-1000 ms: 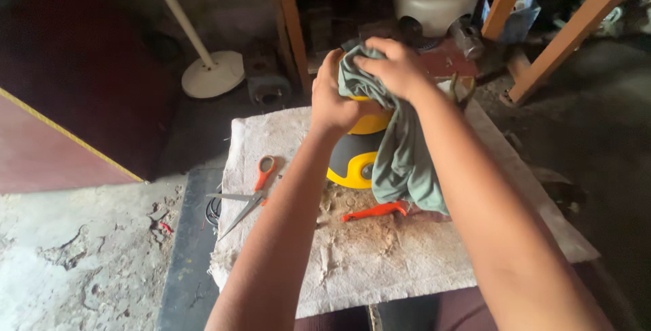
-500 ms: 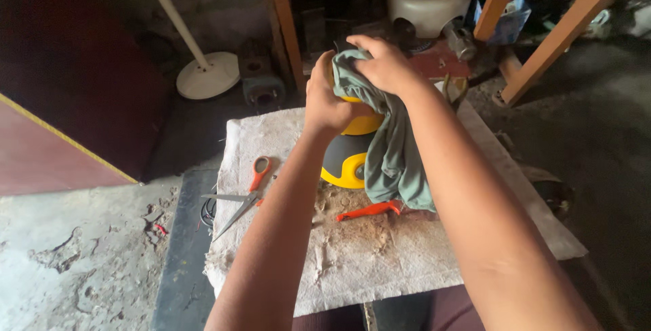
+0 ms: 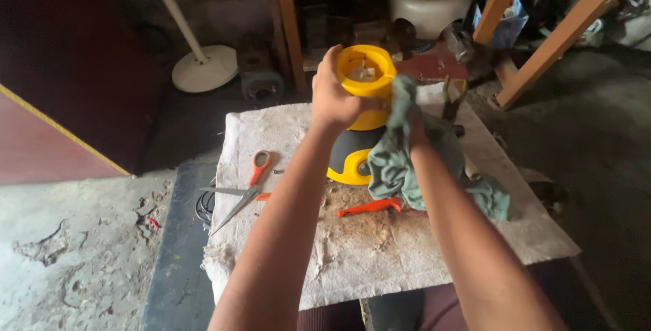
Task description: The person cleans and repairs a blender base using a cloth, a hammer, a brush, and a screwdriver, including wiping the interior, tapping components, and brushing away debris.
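From my remote seat, nearest me the worktop [image 3: 380, 263] carries an orange tool [image 3: 369, 206] and, left of the yellow part [image 3: 361, 93], orange-handled scissors [image 3: 244, 185]. The cloth [image 3: 400, 161], which a second ago was draped over the top of the yellow part, has come down to its right side, so the round open top is now bare. My left hand [image 3: 337, 97] wraps its fingers around the yellow part, held above the worktop's far middle. My right hand [image 3: 415, 131] is buried in the cloth; I cannot tell how its fingers sit. Something pale lies inside the open top, too small to make out. Beyond the part, a white fan base [image 3: 203, 68] stands on the floor.
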